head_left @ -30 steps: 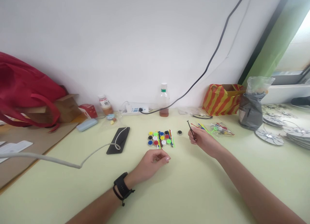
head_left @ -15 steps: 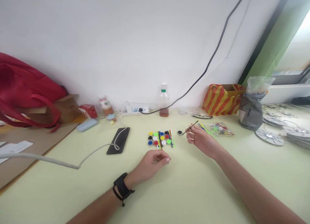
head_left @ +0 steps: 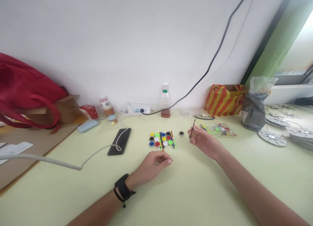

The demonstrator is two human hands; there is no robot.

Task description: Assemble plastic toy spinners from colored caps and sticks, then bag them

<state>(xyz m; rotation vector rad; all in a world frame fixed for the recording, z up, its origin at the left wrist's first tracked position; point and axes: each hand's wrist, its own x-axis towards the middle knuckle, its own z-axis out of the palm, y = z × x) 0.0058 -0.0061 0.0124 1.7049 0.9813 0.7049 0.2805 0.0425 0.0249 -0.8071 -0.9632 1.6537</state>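
My right hand (head_left: pixel 204 138) pinches a thin black plastic stick (head_left: pixel 193 128) between its fingertips, holding it nearly upright above the table. Just left of those fingers lies a small black disc (head_left: pixel 181 134) with a clear rim. My left hand (head_left: pixel 153 165) rests on the table with its fingers curled in, and I see nothing in them. Beyond it sit several small round discs (head_left: pixel 165 143) in rows, coloured yellow, blue, black, white, red and green. Thin coloured sticks (head_left: pixel 173 139) lie among and beside them. A clear bag (head_left: pixel 225 130) of similar coloured pieces is right of my right hand.
A black phone (head_left: pixel 119 142) with a grey cable (head_left: pixel 97 152) lies to the left. Along the wall stand a bottle (head_left: pixel 165 104), a power strip (head_left: pixel 137 110) and a striped bag (head_left: pixel 223 100). Grey discs (head_left: pixel 272 138) are stacked at right; a red bag (head_left: pixel 24 86) is at left.
The black stick in my right hand has turned from a slant to nearly upright, its lower end away from the black disc. My left hand has stayed in place.
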